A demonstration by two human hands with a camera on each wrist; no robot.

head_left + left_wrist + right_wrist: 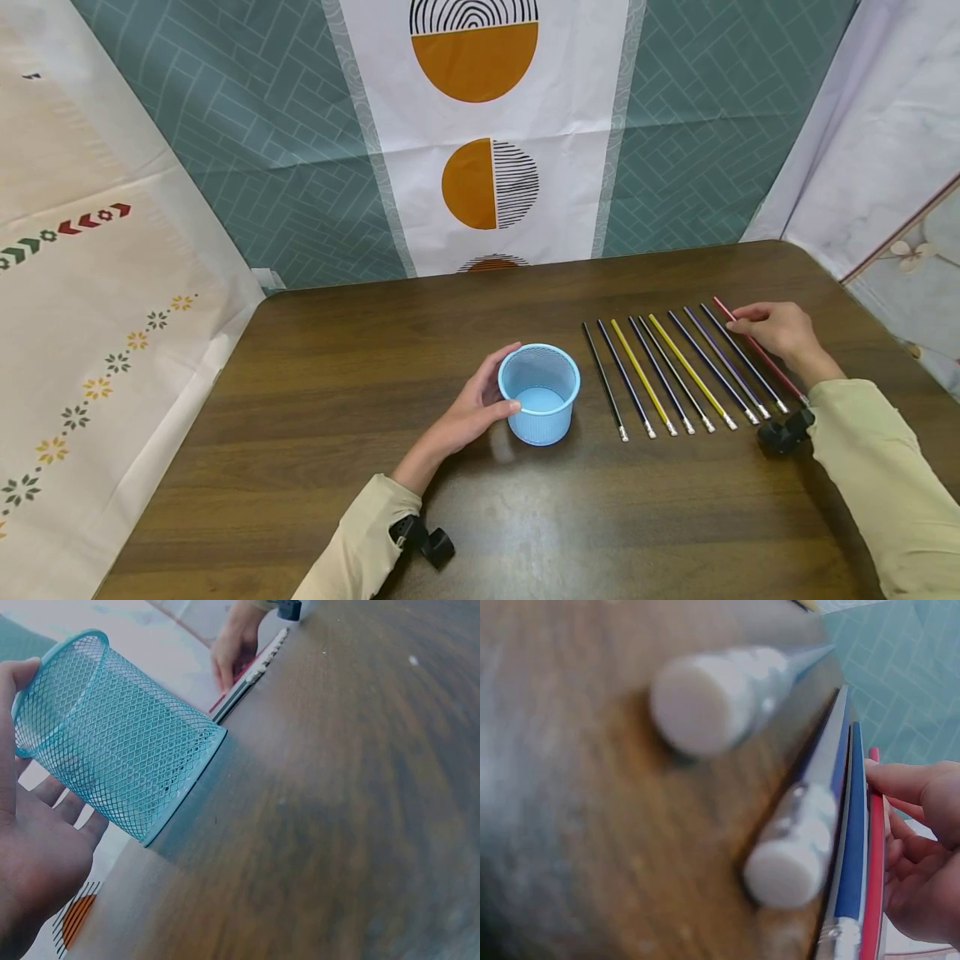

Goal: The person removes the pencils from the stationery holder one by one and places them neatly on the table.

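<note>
My left hand (474, 410) holds a light blue mesh pencil cup (540, 429) that stands upright on the table, thumb at the rim and fingers along its side. In the left wrist view the fingers (82, 825) reach behind the mesh. At the right end of a row of pencils, my right hand (783, 333) pinches a red pencil (776, 369) between thumb and fingertips, near its far end. A dark blue pencil (851, 847) lies right beside the red one. White erasers point toward me.
Several more pencils, black, blue, purple and yellow (693, 372), lie side by side to the right of the cup. The brown wooden table (337, 400) meets a patterned cloth (300, 167) at its back edge. Light cloths hang at both sides.
</note>
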